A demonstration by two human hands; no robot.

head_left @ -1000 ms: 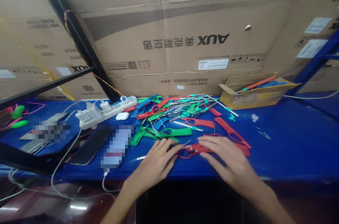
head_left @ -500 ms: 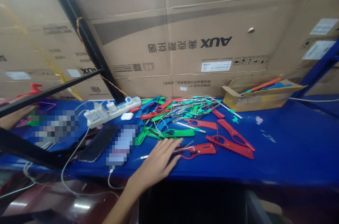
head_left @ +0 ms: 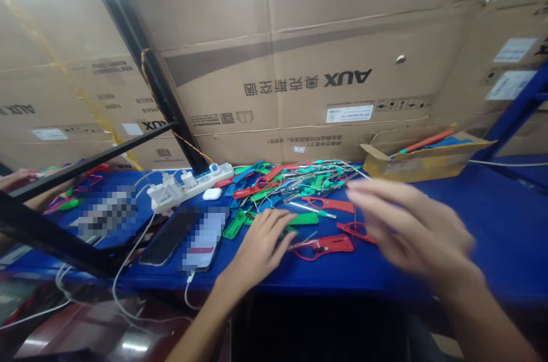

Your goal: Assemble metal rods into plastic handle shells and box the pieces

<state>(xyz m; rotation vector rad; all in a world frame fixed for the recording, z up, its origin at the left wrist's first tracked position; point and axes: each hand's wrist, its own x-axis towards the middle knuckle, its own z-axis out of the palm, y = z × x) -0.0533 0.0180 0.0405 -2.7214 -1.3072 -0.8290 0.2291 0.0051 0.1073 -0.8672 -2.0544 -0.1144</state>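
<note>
My left hand rests on the blue table with its fingers spread, touching a green plastic piece at the fingertips. Just right of it lies a red plastic handle with a loop and thin wire. My right hand is motion-blurred, open and holding nothing, hovering over a red looped piece that it partly hides. Behind both hands spreads a tangled pile of red, green, teal and blue plastic tools with metal rods and wires.
A white power strip with plugged-in chargers, white earbuds case and two pixelated-over phones lie left. A cardboard box holds orange and blue parts. Another person's hand shows far left, behind a black bar.
My right hand has come back into view from the lower right and now hovers over the red pieces. My left hand has shifted slightly toward the green pieces. The view has tilted slightly.
</note>
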